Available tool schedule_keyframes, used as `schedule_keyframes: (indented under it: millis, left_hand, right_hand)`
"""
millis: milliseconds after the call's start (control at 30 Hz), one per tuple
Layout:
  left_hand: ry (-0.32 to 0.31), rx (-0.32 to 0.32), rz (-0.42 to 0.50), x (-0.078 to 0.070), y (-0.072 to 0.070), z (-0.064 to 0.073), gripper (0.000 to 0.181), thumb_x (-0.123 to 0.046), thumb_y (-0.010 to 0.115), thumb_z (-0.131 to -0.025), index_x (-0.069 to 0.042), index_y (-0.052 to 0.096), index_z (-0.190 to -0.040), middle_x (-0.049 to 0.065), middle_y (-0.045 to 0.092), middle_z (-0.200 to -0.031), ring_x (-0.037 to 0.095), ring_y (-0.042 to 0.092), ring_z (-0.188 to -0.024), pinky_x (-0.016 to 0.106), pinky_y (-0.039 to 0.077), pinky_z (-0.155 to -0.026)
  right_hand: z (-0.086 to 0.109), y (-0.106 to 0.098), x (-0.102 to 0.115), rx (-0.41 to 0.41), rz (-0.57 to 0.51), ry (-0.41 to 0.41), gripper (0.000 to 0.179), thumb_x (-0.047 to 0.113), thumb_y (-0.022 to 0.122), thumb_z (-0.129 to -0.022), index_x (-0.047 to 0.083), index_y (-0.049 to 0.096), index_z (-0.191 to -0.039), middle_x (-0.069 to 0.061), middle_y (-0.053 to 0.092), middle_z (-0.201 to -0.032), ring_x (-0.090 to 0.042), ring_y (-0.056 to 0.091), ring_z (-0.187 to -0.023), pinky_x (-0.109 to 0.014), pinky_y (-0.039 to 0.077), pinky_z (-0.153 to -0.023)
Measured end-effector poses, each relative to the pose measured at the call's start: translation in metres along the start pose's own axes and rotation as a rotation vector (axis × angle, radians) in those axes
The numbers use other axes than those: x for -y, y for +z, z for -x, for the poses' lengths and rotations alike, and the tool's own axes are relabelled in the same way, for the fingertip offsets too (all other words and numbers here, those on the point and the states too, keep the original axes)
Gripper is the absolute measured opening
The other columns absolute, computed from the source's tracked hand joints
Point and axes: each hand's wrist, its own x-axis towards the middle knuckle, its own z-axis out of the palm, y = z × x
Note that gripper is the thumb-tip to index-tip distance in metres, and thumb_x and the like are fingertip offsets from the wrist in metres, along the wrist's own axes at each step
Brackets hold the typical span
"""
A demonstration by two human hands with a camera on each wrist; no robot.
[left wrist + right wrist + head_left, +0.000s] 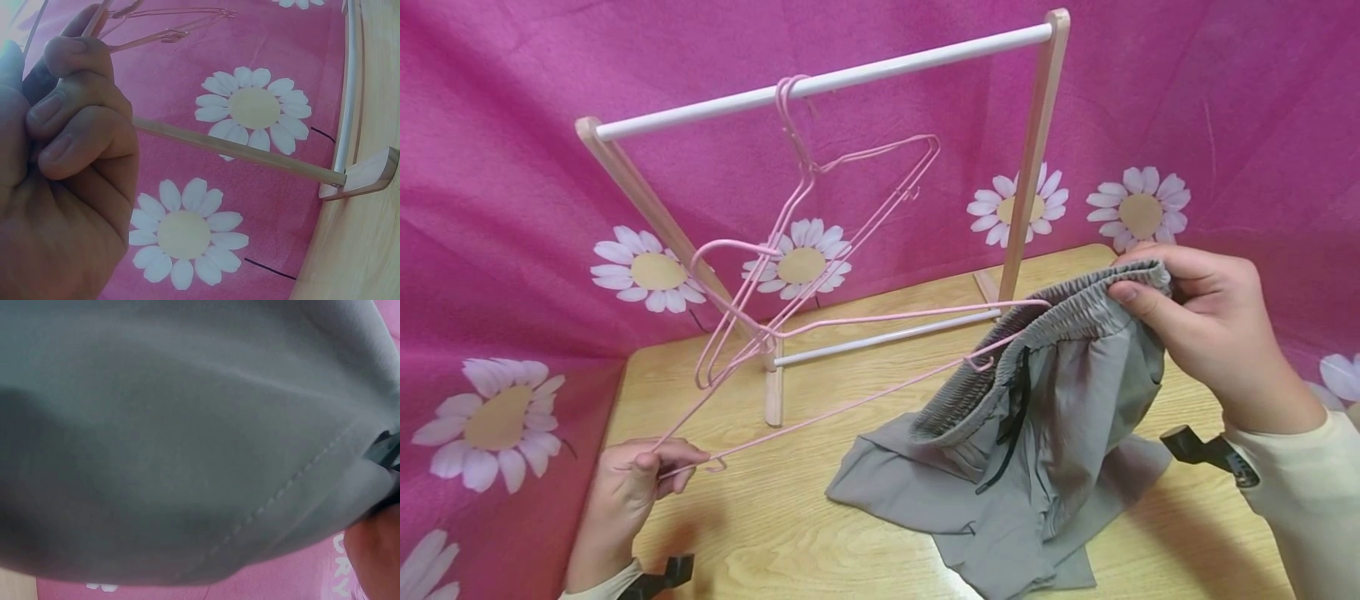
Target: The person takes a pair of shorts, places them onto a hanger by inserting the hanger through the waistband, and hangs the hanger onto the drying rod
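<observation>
Magenta cloth [512, 200] printed with white daisies hangs at the far left and runs behind everything. In front of it, low at the left, the left hand [632, 487] has its thumb and fingers clamped on one end of a pink wire hanger [880, 317]; the left wrist view shows several of those fingers curled in towards the palm. A black wrist mount [658, 577] sits below that hand, at the cuff.

The held hanger slants up to the right, its hook crossing in front of other pink hangers [806, 162]; whether they touch, I cannot tell. Those hang from the white rail of a wooden-sided garment rack [925, 60], which stands on a wood-grain table [775, 517].

Further right are grey elastic-waisted pants [1090, 392], with the hanger's other end inside the open waistband. A black drawstring [1019, 408] dangles from the front, and the legs lie crumpled on the table. At the right, the right hand [1206, 321] pinches the raised end of the waistband, thumb on the outside. Grey fabric fills most of the right wrist view, a stitched seam crossing it.
</observation>
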Motion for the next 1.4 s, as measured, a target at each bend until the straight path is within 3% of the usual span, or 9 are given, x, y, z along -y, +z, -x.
schedule_keyframes:
  millis: [600,1033,1167,1400]
  left_hand:
    - [0.037,0.018,0.006,0.004,0.008,-0.005,0.053,-0.024,0.038,-0.119,0.007,0.080,-0.110,0.009,0.051,-0.068,0.018,0.036,-0.055,0.020,0.026,-0.040]
    - [0.012,0.016,0.028,0.002,0.015,-0.008,0.050,-0.023,0.041,-0.119,0.007,0.080,-0.109,0.005,0.071,-0.080,0.020,0.036,-0.053,0.024,0.024,-0.036]
    - [-0.001,0.003,0.024,0.001,0.017,-0.009,0.050,-0.025,0.043,-0.119,0.006,0.081,-0.107,0.003,0.075,-0.083,0.020,0.037,-0.054,0.025,0.024,-0.035]
    - [0.019,0.033,0.064,0.002,0.020,-0.013,0.051,-0.022,0.040,-0.119,0.010,0.079,-0.110,0.007,0.077,-0.088,0.020,0.038,-0.056,0.025,0.025,-0.036]
  right_hand:
    - [0.001,0.001,-0.001,0.009,-0.020,0.007,0.012,-0.022,0.075,-0.088,-0.020,0.073,-0.100,-0.010,0.078,-0.092,-0.011,0.066,-0.071,-0.016,0.053,-0.064]
    - [0.001,0.003,-0.002,0.025,-0.006,-0.003,0.012,-0.021,0.076,-0.088,-0.020,0.073,-0.099,-0.011,0.077,-0.095,-0.013,0.067,-0.076,-0.017,0.053,-0.067]
    - [0.001,0.003,-0.001,0.032,-0.005,-0.001,0.011,-0.022,0.076,-0.087,-0.020,0.073,-0.098,-0.011,0.077,-0.094,-0.013,0.066,-0.077,-0.017,0.052,-0.066]
    - [0.001,0.004,-0.001,0.043,-0.005,0.005,0.011,-0.023,0.075,-0.088,-0.019,0.073,-0.098,-0.009,0.077,-0.092,-0.012,0.065,-0.072,-0.017,0.051,-0.063]
